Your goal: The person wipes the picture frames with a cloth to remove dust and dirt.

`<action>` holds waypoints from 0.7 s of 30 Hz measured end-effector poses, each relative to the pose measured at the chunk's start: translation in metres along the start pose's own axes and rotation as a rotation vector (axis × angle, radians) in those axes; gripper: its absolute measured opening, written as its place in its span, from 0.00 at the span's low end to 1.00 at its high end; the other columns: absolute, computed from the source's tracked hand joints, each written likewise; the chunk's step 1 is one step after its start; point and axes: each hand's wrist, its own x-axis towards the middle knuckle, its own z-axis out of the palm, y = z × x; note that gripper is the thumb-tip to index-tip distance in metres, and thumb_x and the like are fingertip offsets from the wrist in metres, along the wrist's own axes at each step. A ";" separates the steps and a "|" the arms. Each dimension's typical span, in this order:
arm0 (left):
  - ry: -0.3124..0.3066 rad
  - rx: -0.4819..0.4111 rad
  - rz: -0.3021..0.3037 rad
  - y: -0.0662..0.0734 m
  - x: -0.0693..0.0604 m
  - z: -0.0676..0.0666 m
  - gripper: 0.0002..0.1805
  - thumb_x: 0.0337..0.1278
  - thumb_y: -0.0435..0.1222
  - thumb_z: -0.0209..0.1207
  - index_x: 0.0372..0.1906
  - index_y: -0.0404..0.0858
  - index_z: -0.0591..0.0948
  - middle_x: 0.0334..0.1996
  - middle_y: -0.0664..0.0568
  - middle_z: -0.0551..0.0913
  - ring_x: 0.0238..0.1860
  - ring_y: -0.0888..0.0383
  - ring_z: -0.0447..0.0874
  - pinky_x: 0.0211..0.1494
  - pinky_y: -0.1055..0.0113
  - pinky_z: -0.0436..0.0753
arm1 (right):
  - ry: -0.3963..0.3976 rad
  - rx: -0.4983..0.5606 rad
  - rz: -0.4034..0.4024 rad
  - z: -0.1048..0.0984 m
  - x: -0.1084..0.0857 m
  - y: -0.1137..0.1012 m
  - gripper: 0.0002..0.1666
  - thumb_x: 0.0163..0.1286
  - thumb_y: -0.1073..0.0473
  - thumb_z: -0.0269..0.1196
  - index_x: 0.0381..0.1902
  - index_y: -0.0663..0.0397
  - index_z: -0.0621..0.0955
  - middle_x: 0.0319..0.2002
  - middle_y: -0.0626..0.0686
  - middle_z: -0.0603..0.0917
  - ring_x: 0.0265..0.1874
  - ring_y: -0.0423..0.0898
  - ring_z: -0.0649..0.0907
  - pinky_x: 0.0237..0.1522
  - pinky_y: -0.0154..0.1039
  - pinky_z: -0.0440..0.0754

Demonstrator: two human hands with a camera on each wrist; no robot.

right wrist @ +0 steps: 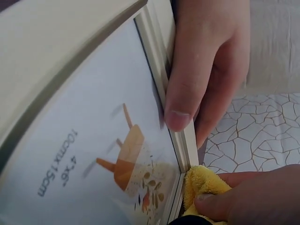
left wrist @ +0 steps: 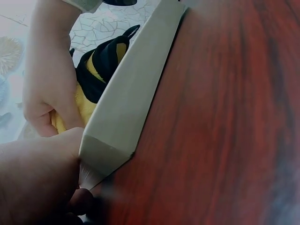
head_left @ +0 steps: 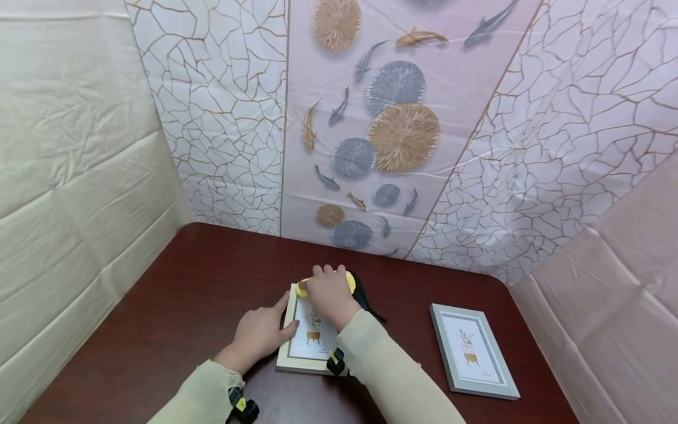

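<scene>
A cream picture frame [head_left: 283,347] with a plant print lies on the table. My left hand [head_left: 258,334] holds its left side; in the right wrist view the thumb [right wrist: 180,105] presses on the front border, with the other fingers along the outer side. My right hand [head_left: 331,294] pinches a yellow towel-like cloth [head_left: 351,281] against the frame's upper left corner. Black sections of the cloth [left wrist: 104,63] hang beyond the frame in the left wrist view. My right forearm covers the frame's right part.
A second, grey picture frame [head_left: 444,347] with a similar print lies to the right on the dark red-brown table [head_left: 212,265]. Patterned sheets [head_left: 228,118] stand behind the table, with plain cream sheets [head_left: 69,176] along the left side.
</scene>
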 end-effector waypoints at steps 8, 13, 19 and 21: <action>0.034 0.042 0.021 0.001 -0.002 0.004 0.43 0.78 0.57 0.61 0.87 0.40 0.66 0.09 0.55 0.69 0.11 0.58 0.58 0.20 0.61 0.58 | -0.029 -0.029 0.020 -0.002 -0.002 -0.001 0.20 0.87 0.53 0.61 0.64 0.21 0.89 0.47 0.50 0.84 0.45 0.50 0.81 0.55 0.58 0.79; 0.053 0.074 0.053 0.000 -0.003 0.007 0.39 0.81 0.55 0.58 0.88 0.48 0.66 0.08 0.56 0.68 0.11 0.57 0.59 0.23 0.59 0.60 | -0.033 -0.046 0.032 -0.003 -0.005 0.000 0.20 0.87 0.51 0.60 0.65 0.20 0.89 0.49 0.51 0.85 0.48 0.51 0.83 0.57 0.60 0.79; 0.083 0.081 0.085 0.001 -0.005 0.006 0.35 0.81 0.54 0.59 0.85 0.49 0.70 0.08 0.58 0.66 0.11 0.57 0.61 0.27 0.55 0.69 | -0.039 -0.046 0.038 0.000 -0.007 0.003 0.19 0.88 0.50 0.59 0.65 0.21 0.89 0.49 0.52 0.85 0.48 0.52 0.83 0.59 0.61 0.79; 0.087 0.086 0.089 0.002 -0.006 0.005 0.35 0.82 0.54 0.58 0.85 0.49 0.70 0.08 0.58 0.66 0.12 0.56 0.63 0.32 0.51 0.75 | -0.046 -0.044 0.045 0.001 -0.007 0.005 0.19 0.87 0.50 0.59 0.64 0.22 0.90 0.47 0.51 0.84 0.47 0.52 0.82 0.58 0.61 0.79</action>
